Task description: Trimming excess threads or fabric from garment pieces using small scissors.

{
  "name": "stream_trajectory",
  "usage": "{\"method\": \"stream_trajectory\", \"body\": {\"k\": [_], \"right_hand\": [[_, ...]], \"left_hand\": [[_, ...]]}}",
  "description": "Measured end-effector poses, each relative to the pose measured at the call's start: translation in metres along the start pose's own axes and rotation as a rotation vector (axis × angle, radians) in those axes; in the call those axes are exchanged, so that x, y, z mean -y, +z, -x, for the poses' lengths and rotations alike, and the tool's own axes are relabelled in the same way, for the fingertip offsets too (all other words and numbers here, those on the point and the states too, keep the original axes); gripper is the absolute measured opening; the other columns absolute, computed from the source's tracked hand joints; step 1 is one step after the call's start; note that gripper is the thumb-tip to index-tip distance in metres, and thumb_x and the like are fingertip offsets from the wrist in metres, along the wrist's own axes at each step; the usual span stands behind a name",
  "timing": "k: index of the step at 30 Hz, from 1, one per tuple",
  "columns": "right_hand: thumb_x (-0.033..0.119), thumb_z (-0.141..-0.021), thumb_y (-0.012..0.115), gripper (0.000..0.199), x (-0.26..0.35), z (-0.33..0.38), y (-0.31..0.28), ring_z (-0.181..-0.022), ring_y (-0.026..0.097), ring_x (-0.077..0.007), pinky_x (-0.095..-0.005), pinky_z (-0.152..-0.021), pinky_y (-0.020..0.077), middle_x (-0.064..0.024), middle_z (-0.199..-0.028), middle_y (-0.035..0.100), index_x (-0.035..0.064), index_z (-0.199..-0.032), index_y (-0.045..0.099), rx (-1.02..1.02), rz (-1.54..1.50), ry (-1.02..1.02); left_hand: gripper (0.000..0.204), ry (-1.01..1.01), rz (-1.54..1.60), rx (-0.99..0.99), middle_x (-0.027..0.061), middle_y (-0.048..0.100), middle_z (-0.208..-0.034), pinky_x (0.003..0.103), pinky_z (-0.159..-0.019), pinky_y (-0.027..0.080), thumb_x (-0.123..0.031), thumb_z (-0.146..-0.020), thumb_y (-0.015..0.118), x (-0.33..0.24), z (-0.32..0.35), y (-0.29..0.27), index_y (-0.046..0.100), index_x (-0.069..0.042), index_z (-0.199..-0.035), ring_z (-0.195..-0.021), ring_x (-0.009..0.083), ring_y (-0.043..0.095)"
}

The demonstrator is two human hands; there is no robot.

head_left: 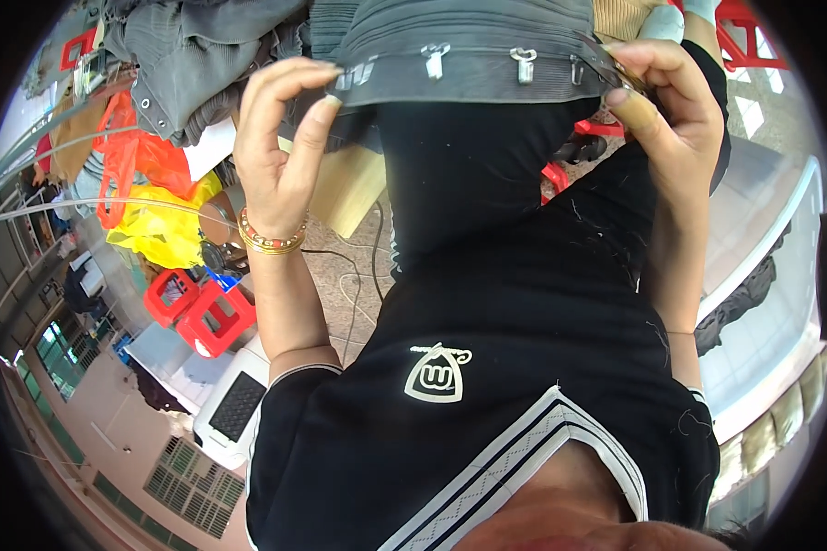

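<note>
Evidently, your left fingers (pixel 287 84) and right fingers (pixel 675 69) each pinch an end of the dark grey band (pixel 478 81) drawn out between them, the pleated grey garment (pixel 459 28) lying just beyond. Silvery clips (pixel 435 62) already sit along the band, so that part looks done; whether anything remains there cannot be told. The band isn't yet let go; other grey clothes (pixel 193 55) lie heaped beyond your left fingers.

- We've got this dark grey ribbed garment (pixel 469 28)
- We're holding its flat band (pixel 478 86) spread out sideways, slightly bowed
- Shiny metal clips (pixel 435 62) sit along the band, kinda spaced out
</note>
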State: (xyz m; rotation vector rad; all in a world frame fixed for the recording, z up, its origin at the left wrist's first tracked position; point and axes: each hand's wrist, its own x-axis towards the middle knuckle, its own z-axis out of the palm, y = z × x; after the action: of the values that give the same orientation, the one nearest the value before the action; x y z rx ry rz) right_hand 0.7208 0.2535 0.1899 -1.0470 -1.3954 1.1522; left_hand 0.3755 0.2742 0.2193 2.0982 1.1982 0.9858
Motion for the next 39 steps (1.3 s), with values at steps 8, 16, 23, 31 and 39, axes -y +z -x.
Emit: {"method": "stream_trajectory", "body": {"k": [8,16,23,31,39], "right_hand": [[-0.005,-0.080,0.073,0.031,0.024,-0.006,0.013,-0.086,0.062,-0.0084,-0.0204,-0.079,0.0476,-0.0057,-0.097,0.068,-0.0032,-0.109,0.062,-0.014,-0.106,-0.002],[-0.004,-0.079,0.075,0.031,0.029,-0.008,0.017,-0.084,0.062,-0.0067,-0.0189,-0.075,0.0478,-0.0044,-0.095,0.068,-0.0020,-0.107,0.063,-0.009,0.003,-0.040],[-0.003,-0.080,0.074,0.032,0.048,-0.024,0.016,-0.084,0.063,-0.0076,-0.0193,-0.078,0.0491,-0.0051,-0.094,0.068,-0.0025,-0.110,0.062,0.127,0.315,-0.156],[0.002,-0.074,0.081,0.032,0.079,-0.042,0.036,-0.075,0.055,-0.0040,-0.0163,-0.067,0.0429,0.0010,-0.089,0.062,-0.0006,-0.103,0.068,0.151,0.586,-0.204],[0.003,-0.074,0.081,0.032,0.083,-0.047,0.038,-0.075,0.056,-0.0048,-0.0163,-0.069,0.0446,-0.0002,-0.091,0.066,0.0016,-0.103,0.068,0.242,0.584,-0.236]], "left_hand": [[0.022,0.048,0.242,-0.035,0.0076,0.064,-0.105,0.026,-0.081,0.043,-0.006,-0.084,0.070,-0.018,-0.029,0.009,0.068,-0.002,-0.105,-0.098,0.0161,0.058],[0.013,0.058,0.225,0.042,0.0060,0.067,-0.093,0.025,-0.075,0.047,-0.001,-0.080,0.072,-0.028,-0.043,0.015,0.070,-0.002,-0.093,-0.088,0.0153,0.062],[0.008,0.179,0.093,-0.003,0.0088,0.066,-0.089,0.027,-0.074,0.050,0.004,-0.082,0.067,-0.029,-0.045,0.016,0.068,0.000,-0.089,-0.083,0.0186,0.064],[0.009,0.293,0.057,-0.062,0.0123,0.066,-0.093,0.029,-0.077,0.050,0.005,-0.086,0.064,-0.031,-0.041,0.017,0.062,0.002,-0.095,-0.085,0.0205,0.063],[0.009,0.277,0.022,-0.128,0.0061,0.068,-0.086,0.028,-0.069,0.047,-0.001,-0.084,0.069,-0.023,-0.040,0.021,0.066,-0.003,-0.092,-0.076,0.0199,0.061]]}}
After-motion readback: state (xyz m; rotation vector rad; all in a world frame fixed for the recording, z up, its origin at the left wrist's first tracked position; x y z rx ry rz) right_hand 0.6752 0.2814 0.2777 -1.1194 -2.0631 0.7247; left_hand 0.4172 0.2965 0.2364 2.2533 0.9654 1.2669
